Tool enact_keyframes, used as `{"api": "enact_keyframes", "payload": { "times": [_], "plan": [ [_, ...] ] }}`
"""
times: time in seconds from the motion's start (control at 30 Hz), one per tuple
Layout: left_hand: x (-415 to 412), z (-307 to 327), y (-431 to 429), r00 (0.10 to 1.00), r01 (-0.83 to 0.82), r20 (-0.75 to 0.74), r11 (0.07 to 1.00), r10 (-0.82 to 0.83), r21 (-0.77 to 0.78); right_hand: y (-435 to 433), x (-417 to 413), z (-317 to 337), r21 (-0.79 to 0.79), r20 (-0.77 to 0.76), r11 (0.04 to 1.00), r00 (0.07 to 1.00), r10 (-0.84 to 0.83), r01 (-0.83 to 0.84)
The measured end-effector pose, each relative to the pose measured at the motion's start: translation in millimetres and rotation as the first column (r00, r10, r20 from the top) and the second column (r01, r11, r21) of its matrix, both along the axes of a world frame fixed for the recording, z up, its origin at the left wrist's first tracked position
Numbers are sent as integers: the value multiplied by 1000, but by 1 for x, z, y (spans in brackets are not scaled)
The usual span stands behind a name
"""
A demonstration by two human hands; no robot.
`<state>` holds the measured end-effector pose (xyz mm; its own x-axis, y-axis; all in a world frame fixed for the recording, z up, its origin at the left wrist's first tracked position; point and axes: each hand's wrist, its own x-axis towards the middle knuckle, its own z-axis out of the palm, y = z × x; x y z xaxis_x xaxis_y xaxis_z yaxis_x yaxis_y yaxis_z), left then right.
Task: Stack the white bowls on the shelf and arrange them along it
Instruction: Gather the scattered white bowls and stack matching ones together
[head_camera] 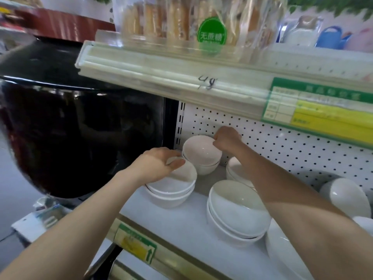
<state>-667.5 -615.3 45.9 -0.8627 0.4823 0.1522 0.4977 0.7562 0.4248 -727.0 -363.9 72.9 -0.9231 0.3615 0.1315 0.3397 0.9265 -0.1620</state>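
Observation:
Several stacks of white bowls stand on the white shelf (187, 225). My left hand (157, 164) grips the rim of the top bowl of the front-left stack (171, 188). At the back, my right hand (227, 138) pinches the far rim of a tilted bowl (199, 150) that rests on the back-left stack (207, 168). My right forearm crosses over another stack (234, 170) behind the front-middle stack (236, 215). More bowls (347, 197) lie at the right.
A large glossy black jar (76, 130) stands close to the left of the shelf. A white pegboard (282, 146) backs the shelf. The upper shelf (181, 67) with packaged goods and a price strip hangs low overhead. A large bowl (282, 251) sits at the front right.

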Motion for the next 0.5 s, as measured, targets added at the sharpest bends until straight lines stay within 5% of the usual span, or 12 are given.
{"api": "enact_keyframes", "payload": {
  "times": [0.27, 0.5],
  "plan": [
    [2, 0, -1, 1000, 22, -21, 999, -22, -26, 2, 2, -5, -33, 95, 999, 995, -27, 30],
    [8, 5, 2, 996, 46, -78, 997, -51, -68, 18, 27, -1, -150, -44, 989, 999, -7, 0]
  ]
}}
